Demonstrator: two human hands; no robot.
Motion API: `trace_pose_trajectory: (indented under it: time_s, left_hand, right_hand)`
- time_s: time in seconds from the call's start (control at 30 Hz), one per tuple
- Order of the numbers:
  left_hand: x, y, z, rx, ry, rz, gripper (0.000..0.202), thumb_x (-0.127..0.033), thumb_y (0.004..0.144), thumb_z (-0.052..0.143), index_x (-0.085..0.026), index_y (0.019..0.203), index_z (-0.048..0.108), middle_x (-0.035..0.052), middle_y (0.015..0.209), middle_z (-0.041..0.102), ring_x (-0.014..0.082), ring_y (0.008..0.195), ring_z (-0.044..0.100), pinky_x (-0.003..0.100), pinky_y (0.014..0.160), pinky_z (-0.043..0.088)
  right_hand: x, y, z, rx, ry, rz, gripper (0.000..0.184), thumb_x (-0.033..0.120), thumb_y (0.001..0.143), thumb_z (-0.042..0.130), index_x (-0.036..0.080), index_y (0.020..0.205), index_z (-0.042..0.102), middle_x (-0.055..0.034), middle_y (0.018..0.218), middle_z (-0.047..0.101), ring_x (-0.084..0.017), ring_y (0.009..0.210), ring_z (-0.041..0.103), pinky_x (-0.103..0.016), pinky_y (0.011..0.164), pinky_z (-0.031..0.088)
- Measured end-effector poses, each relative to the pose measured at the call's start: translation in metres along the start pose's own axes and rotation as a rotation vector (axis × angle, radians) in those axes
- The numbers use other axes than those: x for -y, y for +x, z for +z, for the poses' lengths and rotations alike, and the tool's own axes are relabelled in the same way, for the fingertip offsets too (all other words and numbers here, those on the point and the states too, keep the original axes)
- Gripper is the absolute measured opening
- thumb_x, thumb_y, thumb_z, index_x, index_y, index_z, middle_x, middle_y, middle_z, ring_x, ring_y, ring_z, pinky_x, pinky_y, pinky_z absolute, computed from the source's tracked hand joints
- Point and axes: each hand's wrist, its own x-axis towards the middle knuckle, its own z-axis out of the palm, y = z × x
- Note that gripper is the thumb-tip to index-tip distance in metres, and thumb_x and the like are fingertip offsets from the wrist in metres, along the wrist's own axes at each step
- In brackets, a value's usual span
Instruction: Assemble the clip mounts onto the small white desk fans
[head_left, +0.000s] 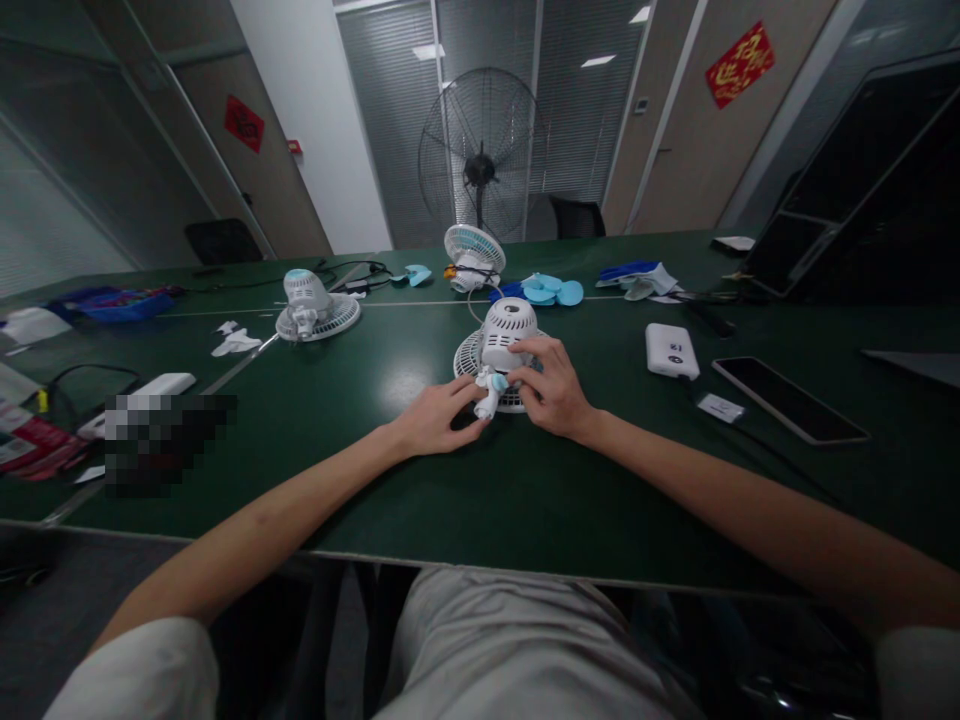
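Note:
Directly before me a small white fan lies grille-down on the green table, its slotted motor housing facing up. A white neck piece with a light-blue knob sticks out toward me from it. My left hand grips this neck piece from the left, thumb below and fingers above. From the right, my right hand has its curled fingers closed on the fan by the knob and the lower housing. Its fingertips are partly hidden, so the exact contact is unclear.
Another white fan lies grille-down to the left; a third stands behind. Blue fan blades are beyond. On the right are a white power bank and a phone. White scraps lie at left.

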Motion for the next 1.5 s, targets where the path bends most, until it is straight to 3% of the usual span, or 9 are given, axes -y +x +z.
trace_pose_trajectory:
  time_s: [0.17,0.33,0.5,0.73,0.83,1.07,1.27,1.5]
  left_hand:
    - [-0.0011,0.0004,-0.0017,0.003,-0.005,-0.003,0.031,-0.041,0.101,0.056,-0.019,0.123,0.055,0.0097,0.117,0.063,0.0204,0.088,0.064,0.032,0.075,0.051]
    - [-0.0018,0.0004,-0.0025,0.008,-0.012,0.0,0.032,-0.041,0.101,0.056,-0.018,0.124,0.055,0.01,0.117,0.063,0.0196,0.086,0.064,0.032,0.074,0.051]
    - [0.0004,-0.0004,0.0004,-0.005,0.017,0.006,0.032,-0.041,0.101,0.056,-0.019,0.124,0.054,0.0096,0.117,0.063,0.0203,0.088,0.064,0.032,0.076,0.051]
    - [0.0008,-0.0001,0.0005,-0.003,0.012,0.014,0.033,-0.04,0.101,0.057,-0.019,0.125,0.054,0.0093,0.117,0.063,0.0202,0.088,0.064,0.032,0.076,0.051]
    - [0.0,0.0002,-0.0007,-0.002,0.003,0.013,0.032,-0.04,0.101,0.057,-0.019,0.125,0.055,0.0094,0.117,0.063,0.0202,0.088,0.064,0.032,0.075,0.051]
    - [-0.0004,0.0001,-0.0012,0.003,0.019,0.0,0.032,-0.04,0.101,0.057,-0.019,0.124,0.055,0.0095,0.117,0.064,0.0207,0.089,0.064,0.033,0.076,0.051]
    - [-0.0009,0.0002,-0.0022,0.012,0.024,0.003,0.032,-0.041,0.101,0.057,-0.018,0.123,0.055,0.0098,0.118,0.064,0.0203,0.088,0.064,0.032,0.075,0.051]
    - [0.0004,-0.0001,-0.0006,-0.004,0.026,0.009,0.031,-0.041,0.1,0.056,-0.018,0.122,0.056,0.0097,0.115,0.064,0.0207,0.089,0.065,0.032,0.075,0.052]
  right_hand:
    - [0.0004,-0.0035,-0.0023,0.012,0.069,-0.043,0.039,0.005,0.08,0.059,0.032,0.106,0.069,-0.0022,0.138,0.058,-0.033,0.129,0.055,-0.06,0.109,0.048]
    - [0.0017,-0.0029,-0.0022,0.016,0.051,-0.076,0.054,0.004,0.083,0.056,0.034,0.128,0.063,-0.0043,0.138,0.057,-0.031,0.128,0.056,-0.057,0.108,0.049]
    - [-0.0007,-0.0002,0.0023,-0.057,-0.004,0.012,0.042,0.003,0.083,0.057,0.029,0.114,0.066,-0.0071,0.135,0.056,-0.032,0.127,0.055,-0.056,0.106,0.05]
    - [-0.0008,0.0004,0.001,-0.058,0.008,-0.04,0.03,0.002,0.083,0.057,0.025,0.1,0.066,-0.0071,0.133,0.058,-0.033,0.127,0.055,-0.058,0.11,0.048]
    - [-0.0006,-0.0011,-0.0012,-0.06,0.063,-0.077,0.035,0.001,0.082,0.056,0.028,0.101,0.068,-0.0049,0.134,0.059,-0.032,0.125,0.057,-0.057,0.108,0.05]
    - [0.0009,-0.0013,-0.0007,-0.043,0.065,-0.094,0.054,0.0,0.084,0.055,0.032,0.127,0.065,-0.0057,0.136,0.058,-0.03,0.124,0.057,-0.055,0.107,0.051]
    - [-0.003,-0.0003,0.0037,-0.062,-0.003,0.008,0.04,0.002,0.084,0.056,0.027,0.112,0.068,-0.0077,0.135,0.056,-0.033,0.126,0.054,-0.057,0.106,0.051]
    - [-0.0031,-0.0027,0.0019,-0.057,0.063,-0.06,0.035,0.001,0.082,0.056,0.027,0.102,0.069,-0.0054,0.135,0.059,-0.032,0.125,0.056,-0.057,0.107,0.05]
